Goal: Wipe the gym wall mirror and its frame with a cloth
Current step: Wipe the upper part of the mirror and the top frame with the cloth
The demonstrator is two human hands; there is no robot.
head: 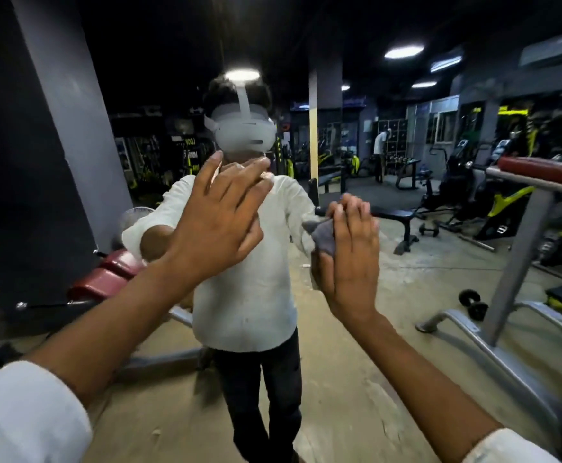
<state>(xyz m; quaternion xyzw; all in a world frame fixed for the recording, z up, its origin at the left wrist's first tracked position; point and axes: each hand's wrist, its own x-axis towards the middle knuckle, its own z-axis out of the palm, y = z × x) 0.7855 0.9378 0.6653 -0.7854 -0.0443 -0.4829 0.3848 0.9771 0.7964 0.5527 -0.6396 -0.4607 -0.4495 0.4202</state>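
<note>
The wall mirror (356,329) fills nearly the whole head view and reflects me and the gym behind me. My left hand (219,222) lies flat against the glass at centre, fingers straight and spread. To its right, my right hand (349,255) presses a small grey cloth (323,235) against the glass, with fingers laid over it and the cloth poking out at the left. The mirror's frame is not distinguishable in this view.
A grey pillar (66,128) stands at the left. A metal bench frame with a red pad (540,168) sits at the right, its legs (473,332) reaching toward me. Dumbbells (473,304), benches and yellow machines show in the reflection, with another person far back.
</note>
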